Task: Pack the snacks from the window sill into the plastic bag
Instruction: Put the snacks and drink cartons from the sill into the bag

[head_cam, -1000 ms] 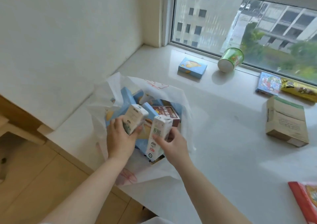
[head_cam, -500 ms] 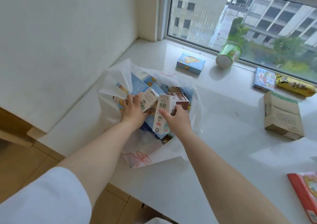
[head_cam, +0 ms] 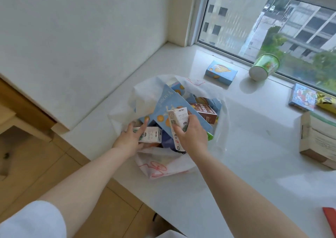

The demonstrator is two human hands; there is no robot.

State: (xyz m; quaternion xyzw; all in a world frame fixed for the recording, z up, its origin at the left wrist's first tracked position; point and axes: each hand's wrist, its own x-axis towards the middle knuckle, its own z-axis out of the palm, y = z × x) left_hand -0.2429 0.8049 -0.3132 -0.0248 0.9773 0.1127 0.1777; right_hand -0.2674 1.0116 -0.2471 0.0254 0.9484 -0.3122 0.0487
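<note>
Both hands are down in the plastic bag, mid-drop with 2 small white cartons. The left hand has its fingers clamped on a carton lying flat at the bag's near edge; the right hand has its fingers wrapped round an upright carton just inside the bag's mouth. Looks like the stowing step. Next, I'd judge, let both go and reach beyond the bag for the blue box, green cup and the packets by the window.
</note>
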